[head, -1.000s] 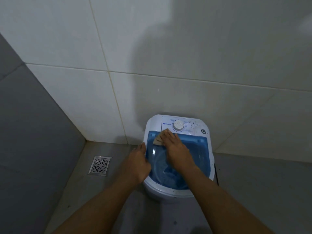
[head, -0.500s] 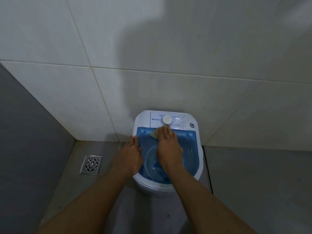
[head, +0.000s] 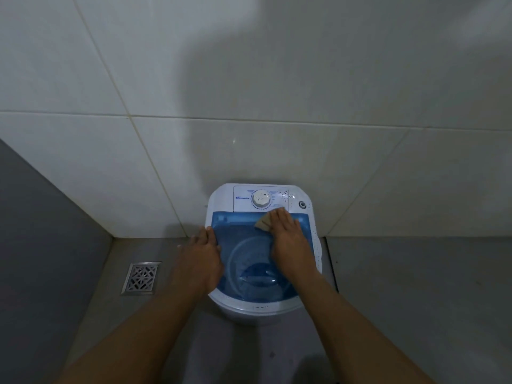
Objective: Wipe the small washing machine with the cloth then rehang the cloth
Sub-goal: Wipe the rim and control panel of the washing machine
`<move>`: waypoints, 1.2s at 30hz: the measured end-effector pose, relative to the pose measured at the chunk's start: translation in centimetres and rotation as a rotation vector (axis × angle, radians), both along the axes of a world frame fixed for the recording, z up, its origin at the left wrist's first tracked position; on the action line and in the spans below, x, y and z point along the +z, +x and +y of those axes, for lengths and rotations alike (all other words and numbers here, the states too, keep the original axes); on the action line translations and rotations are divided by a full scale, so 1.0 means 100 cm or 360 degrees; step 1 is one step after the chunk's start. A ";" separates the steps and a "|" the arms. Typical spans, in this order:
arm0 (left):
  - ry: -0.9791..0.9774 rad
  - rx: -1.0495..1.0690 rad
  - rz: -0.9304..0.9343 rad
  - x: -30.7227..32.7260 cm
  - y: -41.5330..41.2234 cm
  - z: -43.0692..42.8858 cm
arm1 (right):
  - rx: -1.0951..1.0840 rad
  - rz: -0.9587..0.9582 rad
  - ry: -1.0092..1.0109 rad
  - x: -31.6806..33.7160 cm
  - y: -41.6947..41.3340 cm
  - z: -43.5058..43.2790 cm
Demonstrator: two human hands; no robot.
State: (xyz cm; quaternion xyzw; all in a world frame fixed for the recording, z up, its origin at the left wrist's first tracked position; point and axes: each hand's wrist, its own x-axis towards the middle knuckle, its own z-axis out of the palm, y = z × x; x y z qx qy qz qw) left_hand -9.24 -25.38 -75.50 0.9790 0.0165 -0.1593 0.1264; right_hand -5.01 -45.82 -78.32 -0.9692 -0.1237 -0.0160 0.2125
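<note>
A small white washing machine (head: 221,199) with a clear blue lid (head: 238,234) stands on the floor against the tiled wall. Its white dial (head: 261,199) sits on the back panel. My right hand (head: 288,242) lies flat on the lid's far right part, pressing a small tan cloth (head: 263,223) against it just below the dial. Only a corner of the cloth shows from under my fingers. My left hand (head: 203,256) rests on the machine's left rim, fingers together, holding nothing.
A square metal floor drain (head: 141,277) sits in the grey floor left of the machine. White wall tiles rise right behind the machine; a grey wall closes the left side. Bare grey floor lies to the right.
My right hand has slid the cloth rightward along the back of the lid, from left of the dial to just right of it. The left hand stays on the left rim.
</note>
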 end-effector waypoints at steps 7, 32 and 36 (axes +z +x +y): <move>-0.0006 0.0032 0.0004 -0.011 0.003 0.001 | -0.0272 -0.0031 0.0252 0.000 0.029 0.007; -0.0165 0.0100 0.0048 -0.016 0.004 0.003 | 0.0108 -0.0099 0.0175 0.014 0.070 0.036; -0.0182 0.0098 0.0051 -0.016 0.003 0.004 | 0.0235 -0.0141 -0.0086 0.018 0.081 0.050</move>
